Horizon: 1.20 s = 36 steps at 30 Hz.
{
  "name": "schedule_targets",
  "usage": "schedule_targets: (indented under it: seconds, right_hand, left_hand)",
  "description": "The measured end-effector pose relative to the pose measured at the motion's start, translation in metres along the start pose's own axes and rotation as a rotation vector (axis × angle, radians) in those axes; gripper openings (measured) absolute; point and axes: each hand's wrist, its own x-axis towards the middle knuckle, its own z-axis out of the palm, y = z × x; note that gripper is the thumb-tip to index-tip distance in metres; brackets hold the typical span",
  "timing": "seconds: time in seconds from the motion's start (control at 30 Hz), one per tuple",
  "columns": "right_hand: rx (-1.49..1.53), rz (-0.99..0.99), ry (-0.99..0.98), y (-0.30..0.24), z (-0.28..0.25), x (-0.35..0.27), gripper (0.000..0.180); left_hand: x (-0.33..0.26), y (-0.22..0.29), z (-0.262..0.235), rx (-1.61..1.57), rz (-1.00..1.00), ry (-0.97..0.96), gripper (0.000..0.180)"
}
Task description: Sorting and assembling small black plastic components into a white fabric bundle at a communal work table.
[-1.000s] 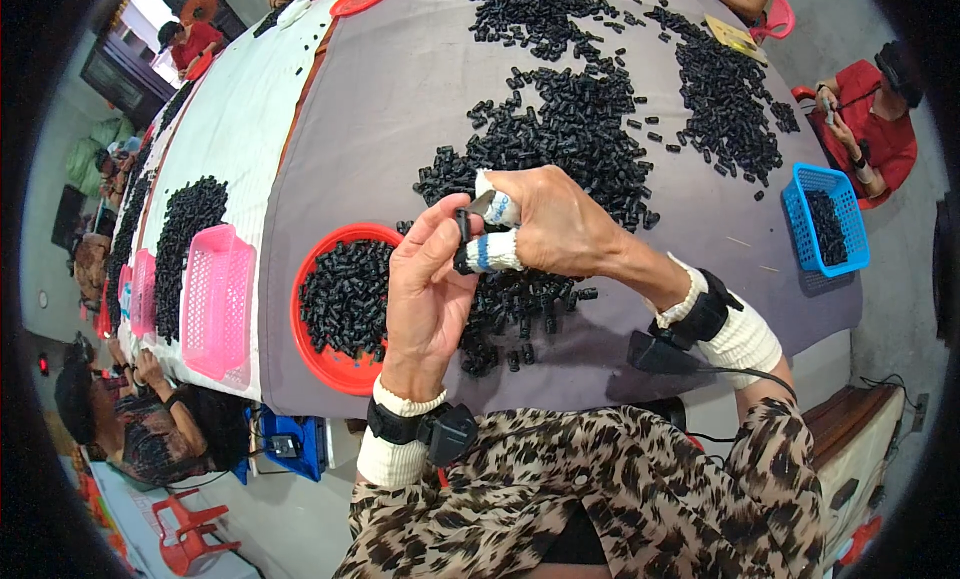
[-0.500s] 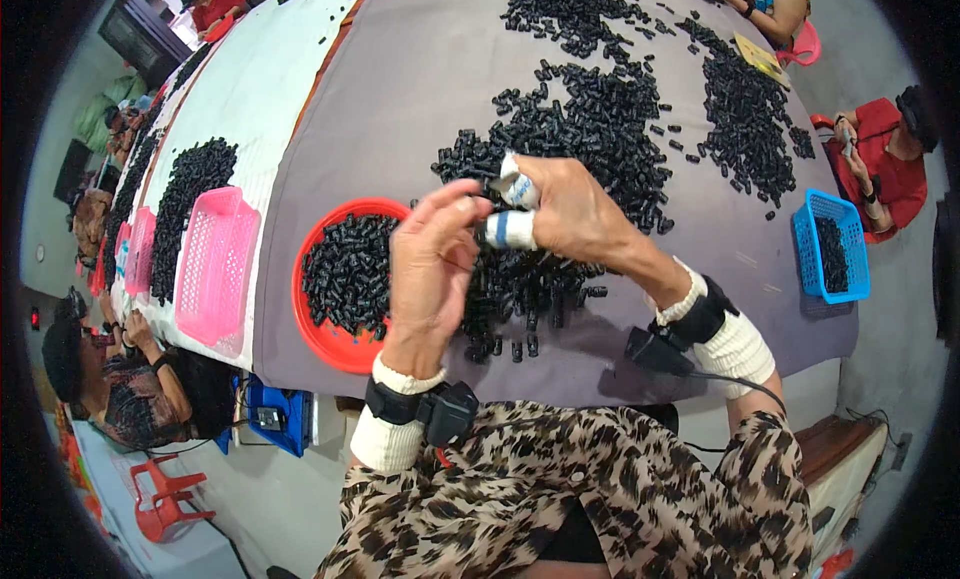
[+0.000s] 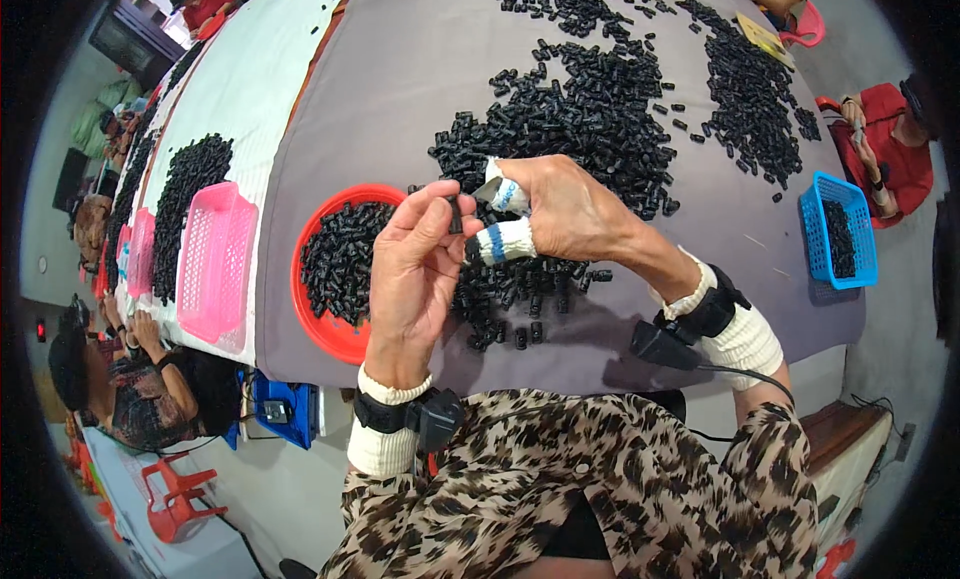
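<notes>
My left hand [image 3: 405, 264] is closed, with a small black cylindrical plastic piece [image 3: 455, 215] pinched upright between thumb and fingers. Facing it, my right hand [image 3: 570, 211] is curled, its thumb and a finger wrapped in white cloth bands with blue marks. A thin grey metal blade [image 3: 487, 190] pokes out from its wrapped fingers, close to the black piece. Below and beyond both hands lies a large heap of similar black pieces [image 3: 600, 129]. Left of my left hand, a red basin [image 3: 300, 289] holds many more of them.
A pink basket [image 3: 210, 269] stands on the white cloth at left, beside another black heap [image 3: 195, 179]. At right, a blue basket [image 3: 868, 244] holds black pieces near a person in red [image 3: 885, 154]. Other people sit around the table [image 3: 350, 109]. Red stools [image 3: 175, 499] stand lower left.
My left hand has turned and closed near the right fingers; the black piece now shows in its pinch. My right hand has stayed almost in place. The view has shifted slightly.
</notes>
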Motion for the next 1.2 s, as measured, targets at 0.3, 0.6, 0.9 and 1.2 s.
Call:
schedule_targets:
  seconds: [0.3, 0.6, 0.9, 1.2]
  right_hand:
    - [0.021, 0.054, 0.076, -0.001, -0.007, -0.008, 0.034]
    - [0.038, -0.046, 0.042, -0.001, -0.011, -0.008, 0.030]
    - [-0.051, -0.068, 0.014, 0.002, -0.011, -0.008, 0.025]
    - [-0.050, -0.078, 0.008, -0.003, -0.013, -0.009, 0.026]
  left_hand:
    - [0.007, -0.015, 0.015, -0.062, -0.025, -0.073, 0.019]
    - [0.005, -0.016, 0.023, -0.025, -0.025, -0.057, 0.022]
    - [0.004, -0.016, 0.025, -0.003, -0.025, -0.067, 0.023]
    - [0.005, -0.017, 0.024, -0.001, -0.017, -0.054, 0.022]
